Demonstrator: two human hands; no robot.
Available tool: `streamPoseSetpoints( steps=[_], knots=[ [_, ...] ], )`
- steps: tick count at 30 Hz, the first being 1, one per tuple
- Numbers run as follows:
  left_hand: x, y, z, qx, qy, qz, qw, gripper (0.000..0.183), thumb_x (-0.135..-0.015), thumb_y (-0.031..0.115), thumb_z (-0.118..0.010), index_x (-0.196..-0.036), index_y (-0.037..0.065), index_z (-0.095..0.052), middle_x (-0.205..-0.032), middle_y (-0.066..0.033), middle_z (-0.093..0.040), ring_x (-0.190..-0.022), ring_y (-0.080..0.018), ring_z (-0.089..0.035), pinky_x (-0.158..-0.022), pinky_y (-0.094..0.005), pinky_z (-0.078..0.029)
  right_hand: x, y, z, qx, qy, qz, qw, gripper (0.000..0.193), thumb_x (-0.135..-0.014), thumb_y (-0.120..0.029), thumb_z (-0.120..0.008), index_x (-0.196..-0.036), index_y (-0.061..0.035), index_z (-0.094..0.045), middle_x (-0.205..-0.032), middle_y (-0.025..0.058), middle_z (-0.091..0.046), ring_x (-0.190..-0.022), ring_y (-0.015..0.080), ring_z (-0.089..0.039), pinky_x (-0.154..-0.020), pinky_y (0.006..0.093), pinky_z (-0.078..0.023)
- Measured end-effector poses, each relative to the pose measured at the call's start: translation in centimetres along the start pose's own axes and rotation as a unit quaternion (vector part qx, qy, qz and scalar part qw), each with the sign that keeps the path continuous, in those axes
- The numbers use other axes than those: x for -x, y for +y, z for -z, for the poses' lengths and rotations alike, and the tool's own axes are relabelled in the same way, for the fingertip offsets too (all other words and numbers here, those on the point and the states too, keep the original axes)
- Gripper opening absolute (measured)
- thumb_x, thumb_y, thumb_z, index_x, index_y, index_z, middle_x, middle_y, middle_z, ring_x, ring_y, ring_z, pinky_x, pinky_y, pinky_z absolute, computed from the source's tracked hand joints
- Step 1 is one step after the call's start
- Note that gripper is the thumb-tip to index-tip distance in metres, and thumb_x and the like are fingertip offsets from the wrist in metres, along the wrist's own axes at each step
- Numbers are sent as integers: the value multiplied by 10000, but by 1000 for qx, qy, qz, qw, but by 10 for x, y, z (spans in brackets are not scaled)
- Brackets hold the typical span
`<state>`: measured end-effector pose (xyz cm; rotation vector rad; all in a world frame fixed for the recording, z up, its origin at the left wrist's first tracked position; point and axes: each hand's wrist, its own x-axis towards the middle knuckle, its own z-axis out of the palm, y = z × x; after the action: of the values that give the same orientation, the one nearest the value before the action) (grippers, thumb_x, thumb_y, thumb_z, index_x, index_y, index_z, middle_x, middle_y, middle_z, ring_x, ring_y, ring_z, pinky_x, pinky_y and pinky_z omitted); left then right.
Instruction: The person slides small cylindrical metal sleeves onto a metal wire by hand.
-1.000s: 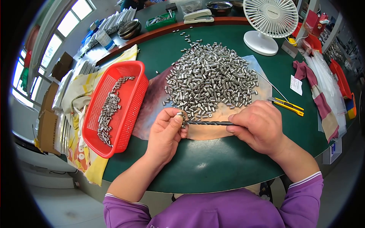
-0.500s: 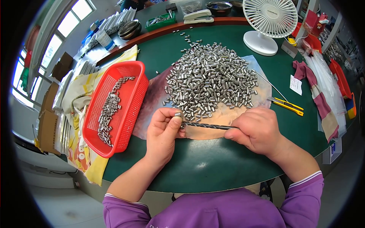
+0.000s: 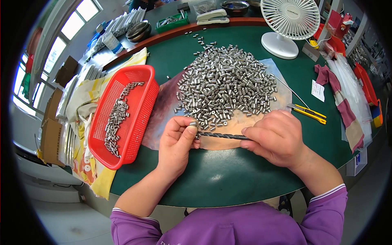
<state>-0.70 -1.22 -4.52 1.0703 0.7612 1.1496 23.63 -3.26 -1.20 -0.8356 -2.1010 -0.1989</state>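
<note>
Closed around the shank of a dark twist drill bit (image 3: 224, 135) is my right hand (image 3: 277, 138). The bit lies level and points left. Between thumb and fingers, my left hand (image 3: 176, 141) pinches a small metal cylinder (image 3: 193, 123); more metal shows among its lower fingers at the bit's tip. Whether the tip sits inside a piece I cannot tell. Just beyond both hands is a large heap of short shiny metal cylinders (image 3: 226, 83), spread on a coloured cloth (image 3: 222, 143). To the left, a red plastic basket (image 3: 134, 134) holds more of these cylinders.
A yellow utility knife (image 3: 308, 113) and a thin metal rod (image 3: 295, 92) lie right of the heap. Behind them stands a white fan (image 3: 279, 45). A yellow patterned cloth (image 3: 102, 185) sits under the basket. Bowls, a green tray (image 3: 172, 23) and staplers (image 3: 212, 17) line the far side.
My right hand has shifted its grip slightly along the drill bit, with the fingers a little further left. The left hand keeps its pinch almost in place.
</note>
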Motion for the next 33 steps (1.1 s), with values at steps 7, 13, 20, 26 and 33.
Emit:
streamPoseSetpoints(
  steps=[7, 13, 20, 26, 33],
  knots=[
    [0, -1, -2, -22, -6, -25, 999, 120, -967, 106, -564, -1053, 42, -510, -863, -30, -578, -724, -86, -551, -648, -224, -470, 9, 2, -2, -69, -54, -77, 993, 254, -744, -286, -766, -692, -100, -601, -616, 23, -550, -551, 205, -550, -493, 331, -423],
    [-3, -1, 2, 50, -14, 14, 999, 134, -979, 157, -549, -1049, 53, -502, -946, -59, -563, -733, -101, -519, -640, -217, -449, 1, 3, 2, -25, -3, -60, 998, 198, -732, -240, -777, -774, -104, -639, -656, 21, -560, -573, 209, -545, -499, 329, -420],
    [-3, -1, 1, 65, 12, 36, 997, 130, -984, 156, -541, -1054, 52, -507, -936, -42, -575, -715, -83, -511, -642, -205, -451, 2, -1, 1, -42, -2, -32, 999, 222, -714, -207, -783, -876, -127, -656, -713, -8, -569, -614, 185, -539, -503, 316, -400],
    [-2, -2, -1, 45, 14, 29, 998, 111, -982, 143, -541, -1046, 60, -506, -937, -39, -575, -711, -84, -510, -642, -213, -453, 3, -1, -1, -25, -4, -29, 999, 225, -708, -211, -785, -872, -129, -655, -711, -8, -568, -608, 179, -540, -500, 315, -398],
    [0, -4, 0, 2, 18, 11, 1000, 114, -969, 119, -560, -1046, 56, -504, -951, -41, -573, -718, -84, -525, -642, -219, -463, -2, -4, 2, 10, -10, -2, 1000, 229, -715, -238, -775, -853, -113, -642, -697, -11, -553, -598, 174, -539, -502, 307, -405]
  ],
)
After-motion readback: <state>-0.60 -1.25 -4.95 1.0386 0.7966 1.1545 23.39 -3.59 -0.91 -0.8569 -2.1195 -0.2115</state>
